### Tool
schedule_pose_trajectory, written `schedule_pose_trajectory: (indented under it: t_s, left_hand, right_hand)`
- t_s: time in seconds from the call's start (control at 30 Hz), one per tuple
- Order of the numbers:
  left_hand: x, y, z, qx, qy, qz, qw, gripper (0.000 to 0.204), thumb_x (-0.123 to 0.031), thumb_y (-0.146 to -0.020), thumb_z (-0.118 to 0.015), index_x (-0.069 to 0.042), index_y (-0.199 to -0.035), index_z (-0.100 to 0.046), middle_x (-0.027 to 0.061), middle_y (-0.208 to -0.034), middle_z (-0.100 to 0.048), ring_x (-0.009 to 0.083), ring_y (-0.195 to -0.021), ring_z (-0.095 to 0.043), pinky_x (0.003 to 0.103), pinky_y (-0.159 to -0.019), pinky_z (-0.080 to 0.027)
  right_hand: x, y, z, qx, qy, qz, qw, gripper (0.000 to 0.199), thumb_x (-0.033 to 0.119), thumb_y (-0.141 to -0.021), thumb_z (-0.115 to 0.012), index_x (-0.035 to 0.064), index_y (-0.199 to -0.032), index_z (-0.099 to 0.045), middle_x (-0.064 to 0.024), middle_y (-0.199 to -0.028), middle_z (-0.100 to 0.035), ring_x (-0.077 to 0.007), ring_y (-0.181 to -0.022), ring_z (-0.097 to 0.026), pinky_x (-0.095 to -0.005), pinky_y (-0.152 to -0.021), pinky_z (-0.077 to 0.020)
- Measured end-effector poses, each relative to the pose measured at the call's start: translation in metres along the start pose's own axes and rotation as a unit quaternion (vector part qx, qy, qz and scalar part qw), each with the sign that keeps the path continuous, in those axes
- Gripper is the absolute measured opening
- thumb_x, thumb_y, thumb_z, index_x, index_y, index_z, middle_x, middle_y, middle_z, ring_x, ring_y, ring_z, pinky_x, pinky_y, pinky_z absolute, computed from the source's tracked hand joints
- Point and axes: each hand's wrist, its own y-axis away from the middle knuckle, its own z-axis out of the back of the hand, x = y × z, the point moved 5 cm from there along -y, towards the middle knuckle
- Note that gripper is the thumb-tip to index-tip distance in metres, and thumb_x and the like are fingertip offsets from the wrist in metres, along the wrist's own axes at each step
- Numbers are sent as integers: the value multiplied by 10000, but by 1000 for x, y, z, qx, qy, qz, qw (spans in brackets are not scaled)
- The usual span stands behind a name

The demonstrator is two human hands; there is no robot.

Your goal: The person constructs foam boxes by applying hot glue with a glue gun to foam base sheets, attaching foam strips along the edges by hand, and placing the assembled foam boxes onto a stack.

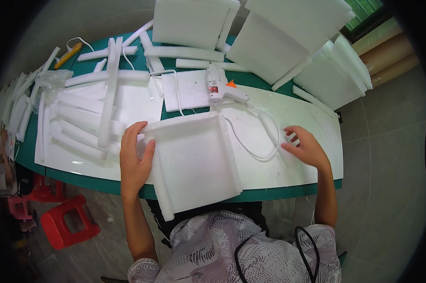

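A shallow white foam tray (196, 162), a flat sheet with raised strips along its left, far and right sides, lies at the table's front edge. Its near end reaches past that edge. My left hand (136, 158) grips the tray's left wall near the far corner, thumb toward the inside. Off to the right, my right hand (305, 146) is held with curved fingers and the thumb apart, beside a white foam strip (284, 158) that barely stands out from the white board. Beyond the tray, a white glue gun (217, 87) with an orange trigger rests on a small foam piece (184, 89).
Loose foam strips (81, 118) are piled at the left, near a clear plastic bag (52, 82). Large foam panels (189, 23) stand along the back. The glue gun's white cable (258, 155) loops across the white board (312, 132). A red stool (69, 221) stands on the floor at left.
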Motion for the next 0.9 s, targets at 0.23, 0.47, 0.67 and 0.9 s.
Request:
schedule_pose_trajectory:
  t_s: [0.23, 0.47, 0.67, 0.9]
  left_hand:
    - [2, -1, -3, -1, 7, -33, 999, 390, -49, -864, -631, -9, -1246, -563, 172, -1250, -583, 341, -1183, -530, 387, -1028, -405]
    - [7, 2, -2, -12, -10, -28, 999, 397, -95, -880, -631, -39, -1268, -566, 121, -1263, -584, 259, -1124, -553, 384, -965, -441]
    - [7, 0, -4, -11, -13, -32, 999, 392, -103, -885, -631, -43, -1268, -567, 115, -1265, -585, 258, -1115, -551, 389, -974, -443]
    - [9, 3, -3, -13, -14, -24, 1000, 386, -112, -891, -624, -48, -1267, -569, 114, -1264, -587, 256, -1111, -551, 394, -980, -441]
  right_hand:
    - [-33, 33, -7, 16, -60, -128, 990, 302, 114, -814, -745, -9, -1040, -588, -113, -972, -627, -188, -840, -620, -300, -672, -518]
    - [-14, 67, 36, -37, -8, -105, 994, 287, 62, -808, -706, 19, -1070, -599, -71, -922, -591, -159, -811, -564, -294, -680, -478]
    - [63, 94, 60, -88, 123, -11, 988, 287, 1, -811, -662, 9, -1094, -612, -106, -975, -602, -238, -855, -579, -333, -759, -466]
    - [59, 103, 73, -133, 252, -31, 958, 298, -46, -843, -620, 15, -1135, -617, -141, -1045, -594, -315, -930, -593, -385, -838, -478]
